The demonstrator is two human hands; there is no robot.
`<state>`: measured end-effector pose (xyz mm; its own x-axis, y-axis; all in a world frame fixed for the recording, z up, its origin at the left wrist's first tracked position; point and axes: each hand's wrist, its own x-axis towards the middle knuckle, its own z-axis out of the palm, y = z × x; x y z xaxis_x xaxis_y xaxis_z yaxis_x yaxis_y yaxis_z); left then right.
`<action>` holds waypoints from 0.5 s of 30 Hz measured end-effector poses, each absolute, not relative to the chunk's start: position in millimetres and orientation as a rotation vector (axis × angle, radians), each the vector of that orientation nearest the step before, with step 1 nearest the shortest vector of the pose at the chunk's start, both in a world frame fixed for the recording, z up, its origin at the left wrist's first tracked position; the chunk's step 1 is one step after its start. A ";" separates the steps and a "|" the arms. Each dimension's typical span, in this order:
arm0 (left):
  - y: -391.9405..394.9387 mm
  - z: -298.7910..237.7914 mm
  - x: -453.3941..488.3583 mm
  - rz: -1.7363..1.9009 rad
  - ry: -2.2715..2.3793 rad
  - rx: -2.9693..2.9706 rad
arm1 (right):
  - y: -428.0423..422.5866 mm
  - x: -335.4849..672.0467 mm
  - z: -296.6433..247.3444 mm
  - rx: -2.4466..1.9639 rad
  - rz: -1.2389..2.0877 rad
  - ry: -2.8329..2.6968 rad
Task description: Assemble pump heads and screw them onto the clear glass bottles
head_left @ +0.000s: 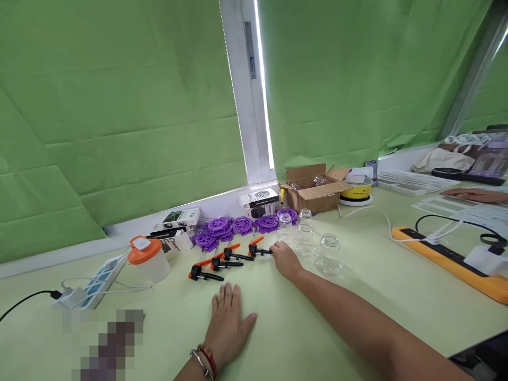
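My left hand [226, 323] lies flat on the pale green table, palm down and fingers stretched out, with nothing in it. Farther forward, my right hand [287, 260] has its fingers closed at the near end of a black-and-orange crank-like part [260, 251]. Similar crank-like parts [228, 263] lie in a slanting row to its left. Behind them are several purple spoked discs [242, 225]. Beside my right hand stand several clear glass jars [329, 256], open at the top; my hand partly covers one.
White-and-black boxes [259, 200] and an open cardboard box [317, 193] stand along the back. An orange-lidded container [151, 259] and a white power strip [103, 281] are at left. An orange power strip [448, 259] with cables lies at right, near another person's hand [464, 194].
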<state>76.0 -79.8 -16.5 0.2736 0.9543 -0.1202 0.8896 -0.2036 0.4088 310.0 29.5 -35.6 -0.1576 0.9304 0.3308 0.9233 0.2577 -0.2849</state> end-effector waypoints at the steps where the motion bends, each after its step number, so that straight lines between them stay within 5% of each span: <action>1: -75.1 -16.1 76.1 0.322 1.626 2.076 | 25.8 310.3 -35.0 -1.669 0.019 -2.087; 7: -49.4 -5.7 95.8 0.941 1.343 1.350 | -17.9 306.7 -37.3 -1.355 0.006 -2.079; 15: -50.1 -8.1 107.4 0.908 1.111 1.150 | -69.7 319.2 -28.8 -1.012 -0.100 -2.202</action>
<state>107.4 -50.1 -8.1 0.2297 0.9540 -0.1924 0.0018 0.1973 0.9803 319.2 -69.7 -28.8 -0.4488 0.6373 0.6264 0.6916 0.6917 -0.2081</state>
